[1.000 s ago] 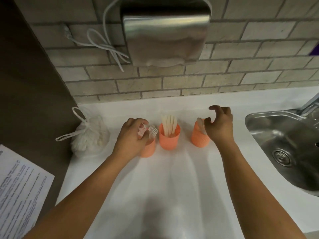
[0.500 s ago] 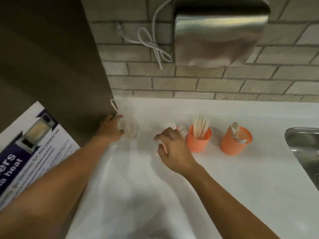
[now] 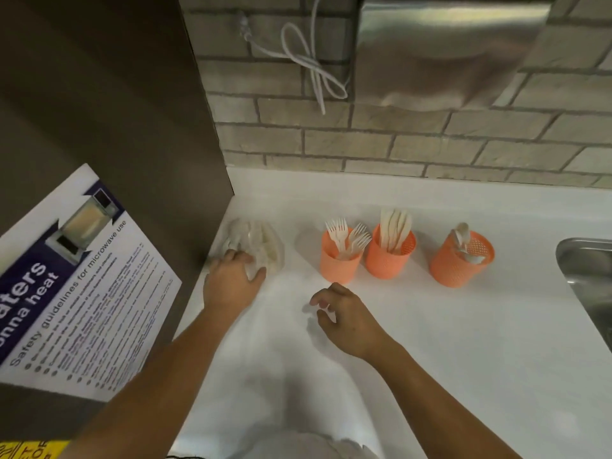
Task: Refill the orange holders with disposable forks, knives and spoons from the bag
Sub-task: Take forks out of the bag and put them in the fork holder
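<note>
Three orange mesh holders stand in a row on the white counter [image 3: 430, 342]. The left holder [image 3: 341, 265] has forks, the middle holder [image 3: 389, 260] has knives, and the right holder [image 3: 460, 265] has a few spoons. A clear plastic bag [image 3: 265, 241] of white cutlery lies at the counter's left end against the dark panel. My left hand [image 3: 231, 281] grips the bag's near side, fingers curled into the plastic. My right hand [image 3: 344, 314] hovers just in front of the fork holder with loosely curled fingers and holds nothing.
A steel sink [image 3: 589, 270] is set into the counter at the right edge. A steel wall unit [image 3: 447, 51] and a looped white cable [image 3: 314, 71] hang on the brick wall. A dark panel with a microwave safety poster [image 3: 76, 283] bounds the left.
My left hand left the fork holder and went left to the bag. My right hand came from the spoon holder to the fork holder's front. The view turned left.
</note>
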`<state>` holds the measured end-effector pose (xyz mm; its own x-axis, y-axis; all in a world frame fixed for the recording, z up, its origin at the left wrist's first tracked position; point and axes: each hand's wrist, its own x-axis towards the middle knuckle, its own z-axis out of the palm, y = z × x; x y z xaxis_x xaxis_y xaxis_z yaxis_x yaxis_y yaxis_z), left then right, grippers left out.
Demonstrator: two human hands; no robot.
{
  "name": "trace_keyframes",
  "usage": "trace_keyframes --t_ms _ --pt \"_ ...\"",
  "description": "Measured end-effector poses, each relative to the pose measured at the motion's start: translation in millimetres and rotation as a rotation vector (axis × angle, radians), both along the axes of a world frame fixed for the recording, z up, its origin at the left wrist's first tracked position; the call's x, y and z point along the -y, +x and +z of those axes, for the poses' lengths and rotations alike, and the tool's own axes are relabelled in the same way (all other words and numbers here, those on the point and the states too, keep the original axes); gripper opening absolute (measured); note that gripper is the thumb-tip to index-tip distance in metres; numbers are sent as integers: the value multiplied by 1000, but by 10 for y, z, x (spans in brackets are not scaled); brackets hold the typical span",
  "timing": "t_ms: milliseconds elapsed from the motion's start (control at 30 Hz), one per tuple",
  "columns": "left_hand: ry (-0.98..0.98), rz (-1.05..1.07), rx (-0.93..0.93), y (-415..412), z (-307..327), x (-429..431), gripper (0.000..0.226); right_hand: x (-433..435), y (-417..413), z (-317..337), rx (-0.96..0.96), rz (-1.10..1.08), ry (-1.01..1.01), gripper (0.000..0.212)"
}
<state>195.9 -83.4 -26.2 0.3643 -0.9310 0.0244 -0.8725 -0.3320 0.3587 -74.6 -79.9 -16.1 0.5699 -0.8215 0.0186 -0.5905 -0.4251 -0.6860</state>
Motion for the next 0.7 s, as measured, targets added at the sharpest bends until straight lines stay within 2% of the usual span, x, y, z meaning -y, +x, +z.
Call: trace_keyframes --t_ms 67,167,300,433,533,700 --pt "-19 18 -14 -134 -13 -317 45 -9 26 -5 2 -1 29 26" --pt "-75 44 -2 -317 -31 -829 40 -49 99 -19 9 -13 68 27" --pt "-125 -17 14 -378 -138 -1409 42 -139 252 -51 34 -6 -36 40" --pt "2 -272 26 -268 -203 -1629 48 -200 433 -13 -92 156 -211 51" --pt "32 -466 -63 -172 -142 -1622 49 -278 457 -63 -226 303 -212 47" --pt "-38 -538 -107 -246 -72 -1447 48 -406 149 -214 -230 168 -127 46"
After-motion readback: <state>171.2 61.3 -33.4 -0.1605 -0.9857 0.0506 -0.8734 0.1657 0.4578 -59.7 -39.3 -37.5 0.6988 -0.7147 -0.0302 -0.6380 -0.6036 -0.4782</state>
